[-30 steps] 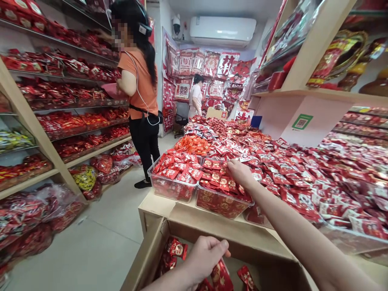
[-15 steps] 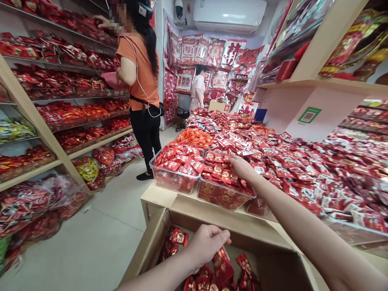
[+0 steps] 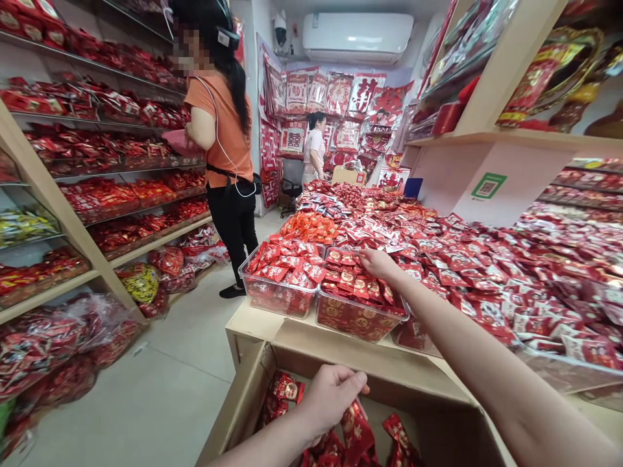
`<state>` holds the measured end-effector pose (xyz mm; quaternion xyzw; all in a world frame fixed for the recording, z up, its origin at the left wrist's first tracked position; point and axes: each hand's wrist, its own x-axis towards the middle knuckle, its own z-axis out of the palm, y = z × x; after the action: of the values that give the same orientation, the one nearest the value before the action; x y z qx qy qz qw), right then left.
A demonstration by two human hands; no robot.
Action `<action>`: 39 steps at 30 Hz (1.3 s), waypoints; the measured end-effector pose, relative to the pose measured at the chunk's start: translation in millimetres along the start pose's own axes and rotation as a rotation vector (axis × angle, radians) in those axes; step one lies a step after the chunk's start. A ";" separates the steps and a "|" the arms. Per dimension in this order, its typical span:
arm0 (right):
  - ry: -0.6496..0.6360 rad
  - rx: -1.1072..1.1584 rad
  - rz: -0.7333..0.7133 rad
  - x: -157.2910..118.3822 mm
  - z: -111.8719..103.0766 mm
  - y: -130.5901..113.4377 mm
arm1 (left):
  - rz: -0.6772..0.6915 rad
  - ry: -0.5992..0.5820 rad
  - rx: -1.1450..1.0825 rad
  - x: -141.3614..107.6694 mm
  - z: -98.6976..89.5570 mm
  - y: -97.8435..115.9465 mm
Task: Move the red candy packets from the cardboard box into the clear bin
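My left hand [image 3: 335,399] is closed over the open cardboard box [image 3: 438,383], thumb against curled fingers. A red and gold candy packet [image 3: 357,431] hangs from its grip. More red candies [image 3: 287,389] lie loose in the box. Farther up, my right hand [image 3: 379,264] reaches to a clear plastic bin [image 3: 360,318] filled with red and gold packets laid in rows. Its fingers are pinched together on a red candy packet at the bin's far side; the fingertips are partly hidden.
Left of that bin stands another clear bin [image 3: 277,295] of red packets. Heaps of red packets [image 3: 467,259] cover the display table. A person in an orange top [image 3: 224,130] stands by the left shelves [image 3: 97,168]; another person [image 3: 315,146] is farther back. Bagged sweets [image 3: 63,344] lie on the floor.
My right hand has shifted slightly left and back along the packet rows in the bin. My left hand stays over the box. The person in orange has lowered an arm from the shelf.
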<state>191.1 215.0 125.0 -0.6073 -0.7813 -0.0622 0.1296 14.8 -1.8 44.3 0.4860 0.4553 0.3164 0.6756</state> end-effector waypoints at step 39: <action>-0.204 1.715 0.424 -249.6 -7.3 -77.5 | 0.276 -0.106 -0.045 -3.9 1.0 19.8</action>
<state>174.3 -39.4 67.2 -0.4356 -0.4380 0.6240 0.4785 14.5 0.9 64.4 0.5449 0.3407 0.3901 0.6595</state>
